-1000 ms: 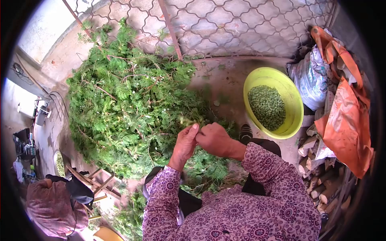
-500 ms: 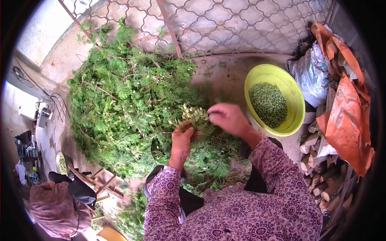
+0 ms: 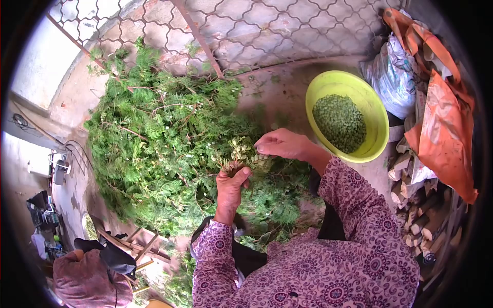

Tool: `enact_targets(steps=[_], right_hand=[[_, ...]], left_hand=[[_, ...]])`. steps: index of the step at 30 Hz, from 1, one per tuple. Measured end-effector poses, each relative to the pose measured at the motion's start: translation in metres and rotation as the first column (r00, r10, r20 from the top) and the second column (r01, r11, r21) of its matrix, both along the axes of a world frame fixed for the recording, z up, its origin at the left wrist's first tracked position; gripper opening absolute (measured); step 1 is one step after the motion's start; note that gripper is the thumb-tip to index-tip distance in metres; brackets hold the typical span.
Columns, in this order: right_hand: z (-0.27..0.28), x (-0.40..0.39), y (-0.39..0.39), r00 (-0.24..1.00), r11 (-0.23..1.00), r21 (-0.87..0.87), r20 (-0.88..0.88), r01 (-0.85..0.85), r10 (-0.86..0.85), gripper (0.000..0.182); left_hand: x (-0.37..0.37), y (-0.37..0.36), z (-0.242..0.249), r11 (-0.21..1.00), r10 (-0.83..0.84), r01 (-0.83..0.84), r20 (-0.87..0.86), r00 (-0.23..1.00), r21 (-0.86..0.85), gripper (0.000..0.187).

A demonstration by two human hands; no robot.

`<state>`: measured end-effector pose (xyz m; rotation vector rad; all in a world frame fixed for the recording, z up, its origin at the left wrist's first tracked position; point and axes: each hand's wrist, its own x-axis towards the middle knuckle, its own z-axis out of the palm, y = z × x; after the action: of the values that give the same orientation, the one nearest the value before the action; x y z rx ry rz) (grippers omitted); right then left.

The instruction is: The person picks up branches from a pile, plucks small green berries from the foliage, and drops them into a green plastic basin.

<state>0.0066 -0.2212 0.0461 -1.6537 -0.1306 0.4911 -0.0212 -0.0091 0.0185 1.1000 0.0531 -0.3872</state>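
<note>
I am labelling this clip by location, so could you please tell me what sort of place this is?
Probably a household yard or porch used for sorting cuttings: a heap of green branches on a bare concrete floor, a metal lattice gate and stacked firewood.

This looks like a yard or porch of a rural home used for outdoor work. A metal lattice gate (image 3: 287, 31) stands against a rough plastered wall (image 3: 36, 56), and a big pile of green branches (image 3: 159, 133) lies on bare concrete floor (image 3: 282, 97). Stacked firewood (image 3: 418, 220), sacks (image 3: 395, 77) and a plastic basin (image 3: 377, 123) crowd one side.
</note>
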Motion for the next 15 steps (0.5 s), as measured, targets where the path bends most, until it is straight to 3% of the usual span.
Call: enact_targets(steps=[5,8,15], right_hand=[[0.012,-0.001,0.004,0.975,0.974,-0.074,-0.062,-0.216,0.212,0.032],[0.01,-0.003,0.008,0.97,0.971,0.012,-0.035,-0.238,0.239,0.03],[0.005,-0.004,0.014,0.962,0.965,-0.006,-0.078,-0.262,0.261,0.027]], left_hand=[[-0.002,0.002,0.001,1.0,-0.026,0.026,-0.016,1.0,0.018,0.02],[-0.003,0.003,0.003,0.999,-0.038,0.039,-0.032,0.999,0.03,0.02],[-0.005,0.004,0.002,0.998,-0.054,0.056,-0.048,0.997,0.036,0.013]])
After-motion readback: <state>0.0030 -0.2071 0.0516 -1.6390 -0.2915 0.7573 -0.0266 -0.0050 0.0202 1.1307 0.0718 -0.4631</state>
